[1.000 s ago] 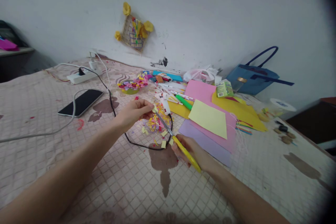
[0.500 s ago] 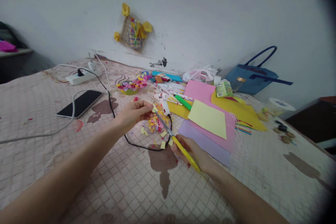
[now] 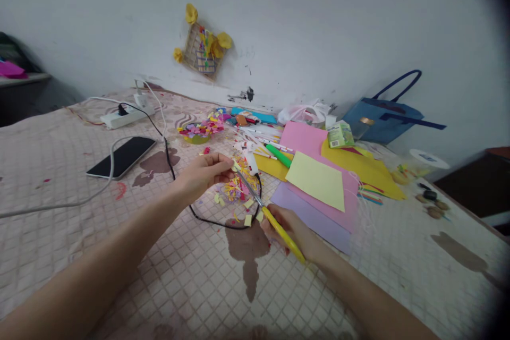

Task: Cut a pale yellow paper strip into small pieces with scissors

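My left grip pinches a small pale-yellow paper piece by coloured scraps, at the tips of yellow-handled scissors, my right grip curled round their handle. Rightward, a green box carries a barcode and print too small to read.

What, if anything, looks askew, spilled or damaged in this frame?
The wall hanging tilts off level, and black marks stain the pale wall below and right of it. Loose paper scraps lie strewn on the patterned cloth near the scissors, untidy rather than clearly wrong.
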A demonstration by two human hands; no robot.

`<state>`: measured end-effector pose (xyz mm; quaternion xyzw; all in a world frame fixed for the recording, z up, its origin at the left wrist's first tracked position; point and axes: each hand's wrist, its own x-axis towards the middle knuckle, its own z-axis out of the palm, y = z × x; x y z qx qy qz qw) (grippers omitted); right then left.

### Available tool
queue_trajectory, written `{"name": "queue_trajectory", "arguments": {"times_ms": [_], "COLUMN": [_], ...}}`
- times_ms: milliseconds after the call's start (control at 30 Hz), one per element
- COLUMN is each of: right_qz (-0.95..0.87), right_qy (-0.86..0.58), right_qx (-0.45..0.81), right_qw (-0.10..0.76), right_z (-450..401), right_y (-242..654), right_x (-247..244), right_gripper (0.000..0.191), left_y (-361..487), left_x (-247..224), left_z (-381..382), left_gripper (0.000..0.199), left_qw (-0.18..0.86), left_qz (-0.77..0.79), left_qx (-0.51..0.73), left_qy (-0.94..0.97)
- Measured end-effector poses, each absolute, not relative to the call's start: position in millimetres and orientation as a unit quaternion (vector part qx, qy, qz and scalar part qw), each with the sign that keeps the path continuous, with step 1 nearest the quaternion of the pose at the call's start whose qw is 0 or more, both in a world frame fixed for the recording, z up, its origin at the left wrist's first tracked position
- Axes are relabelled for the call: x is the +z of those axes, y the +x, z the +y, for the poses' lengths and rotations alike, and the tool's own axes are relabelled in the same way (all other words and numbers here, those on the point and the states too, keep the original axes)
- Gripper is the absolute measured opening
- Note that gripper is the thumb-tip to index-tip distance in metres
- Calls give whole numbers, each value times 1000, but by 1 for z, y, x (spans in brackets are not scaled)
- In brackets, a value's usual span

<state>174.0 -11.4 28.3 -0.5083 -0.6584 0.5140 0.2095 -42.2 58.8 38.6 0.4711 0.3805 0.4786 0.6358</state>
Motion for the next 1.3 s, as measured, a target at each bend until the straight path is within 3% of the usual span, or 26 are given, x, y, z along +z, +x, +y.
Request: {"name": "queue_trajectory", "arguments": {"times_ms": [467,933,1300], "right_qz": [-667,-682,-650], "right_qy": [-509,-511,-511], "right_qx": [491,474,509], "right_qw": [233,222,242], "right_z": [-8,-8,-8], "right_y": [179,180,177], "right_x": [18,20,19], "right_gripper": [23,15,21], "left_y": [-40,-40,-37], "left_x": [40,37,36], "left_z": [58,59,57], "left_gripper": [15,15,16], "left_qw": [631,596,641], "left_qz": [385,391,358], "left_qx": [484,493,502], "left_qy": [468,499,456]}}
